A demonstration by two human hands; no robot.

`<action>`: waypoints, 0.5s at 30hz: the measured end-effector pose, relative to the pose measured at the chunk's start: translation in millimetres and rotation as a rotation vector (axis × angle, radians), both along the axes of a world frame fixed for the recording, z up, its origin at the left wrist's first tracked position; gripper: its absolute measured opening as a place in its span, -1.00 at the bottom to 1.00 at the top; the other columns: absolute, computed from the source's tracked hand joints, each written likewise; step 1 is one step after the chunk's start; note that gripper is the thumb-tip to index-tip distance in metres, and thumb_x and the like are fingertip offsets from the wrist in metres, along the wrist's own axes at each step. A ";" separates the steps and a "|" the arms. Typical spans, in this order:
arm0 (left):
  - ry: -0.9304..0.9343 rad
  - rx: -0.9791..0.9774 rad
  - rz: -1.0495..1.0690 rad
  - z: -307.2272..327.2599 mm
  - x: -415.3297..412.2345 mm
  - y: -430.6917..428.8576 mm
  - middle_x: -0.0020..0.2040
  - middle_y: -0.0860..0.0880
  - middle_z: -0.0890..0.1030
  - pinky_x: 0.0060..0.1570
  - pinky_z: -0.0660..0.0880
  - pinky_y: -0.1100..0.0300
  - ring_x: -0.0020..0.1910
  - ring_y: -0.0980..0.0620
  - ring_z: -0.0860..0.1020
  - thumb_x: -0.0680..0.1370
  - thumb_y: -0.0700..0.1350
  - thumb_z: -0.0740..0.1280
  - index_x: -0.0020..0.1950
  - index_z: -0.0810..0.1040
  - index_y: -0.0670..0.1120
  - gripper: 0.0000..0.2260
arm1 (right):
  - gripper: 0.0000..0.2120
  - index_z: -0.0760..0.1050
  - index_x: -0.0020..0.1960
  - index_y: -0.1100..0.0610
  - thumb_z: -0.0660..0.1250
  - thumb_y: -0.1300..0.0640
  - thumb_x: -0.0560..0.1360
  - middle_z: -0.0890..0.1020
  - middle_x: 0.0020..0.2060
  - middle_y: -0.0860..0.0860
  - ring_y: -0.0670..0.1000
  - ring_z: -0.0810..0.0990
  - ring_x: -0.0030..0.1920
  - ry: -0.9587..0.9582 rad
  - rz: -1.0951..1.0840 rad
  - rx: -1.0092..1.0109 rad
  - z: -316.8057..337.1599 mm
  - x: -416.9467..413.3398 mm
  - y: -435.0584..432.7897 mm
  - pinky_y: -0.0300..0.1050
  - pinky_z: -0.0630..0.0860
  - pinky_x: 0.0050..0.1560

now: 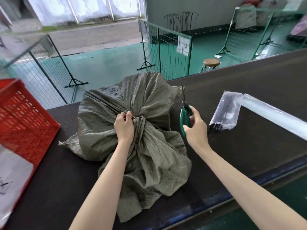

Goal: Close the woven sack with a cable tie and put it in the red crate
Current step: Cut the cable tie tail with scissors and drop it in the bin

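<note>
your grey-green woven sack (149, 105) lies crumpled on the dark table (249, 100), its neck bunched tight, with the slotted red crate (25, 117) standing just left.

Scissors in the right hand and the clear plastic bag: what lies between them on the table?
Nothing; the head view shows only bare dark table between the scissors, held in the right hand, and the clear plastic bag.
</note>
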State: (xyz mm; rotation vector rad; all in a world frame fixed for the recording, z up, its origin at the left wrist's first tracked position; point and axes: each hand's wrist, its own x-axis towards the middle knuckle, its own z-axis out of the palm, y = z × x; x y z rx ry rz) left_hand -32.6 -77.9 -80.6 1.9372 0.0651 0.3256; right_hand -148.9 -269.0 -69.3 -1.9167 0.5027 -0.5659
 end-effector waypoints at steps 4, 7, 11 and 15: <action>0.078 -0.162 -0.004 6.4 -3.1 4.8 -0.08 -0.20 0.62 -0.22 0.26 0.29 -0.09 -0.07 0.50 0.61 -0.08 0.20 -0.06 0.61 -0.27 -0.70 | -0.33 0.26 0.46 0.00 0.26 0.46 0.45 0.52 -0.14 -0.04 -0.08 0.53 -0.19 -0.087 0.200 0.182 29.8 4.4 28.7 -0.33 0.48 -0.30; 0.154 -0.268 -0.042 7.9 -1.6 11.8 -0.11 -0.10 0.64 -0.12 0.46 0.28 -0.07 -0.09 0.57 0.54 0.00 0.28 -0.12 0.61 -0.17 -0.74 | -0.32 0.27 0.45 -0.01 0.24 0.49 0.44 0.49 -0.20 -0.01 -0.08 0.48 -0.30 -0.073 0.332 0.401 41.8 8.4 45.8 -0.21 0.45 -0.31; 0.252 -0.401 -0.050 2.3 6.6 25.3 -0.26 -0.09 0.67 0.06 0.52 -0.03 -0.18 -0.09 0.60 0.49 -0.06 0.33 -0.28 0.61 -0.09 -0.81 | -0.36 0.31 0.38 0.05 0.24 0.52 0.41 0.47 -0.22 0.06 -0.07 0.42 -0.39 -0.025 0.551 0.801 44.4 10.6 62.7 -0.23 0.37 -0.43; 0.237 -0.471 -0.069 10.7 -0.2 29.3 -0.34 -0.05 0.66 -0.11 0.48 0.09 -0.26 -0.07 0.57 0.54 -0.19 0.29 -0.29 0.61 -0.15 -0.78 | -0.83 0.43 0.03 0.14 0.33 0.30 0.48 0.42 -0.30 0.03 -0.08 0.38 -0.48 0.008 0.693 0.944 38.2 12.1 76.2 -0.28 0.29 -0.53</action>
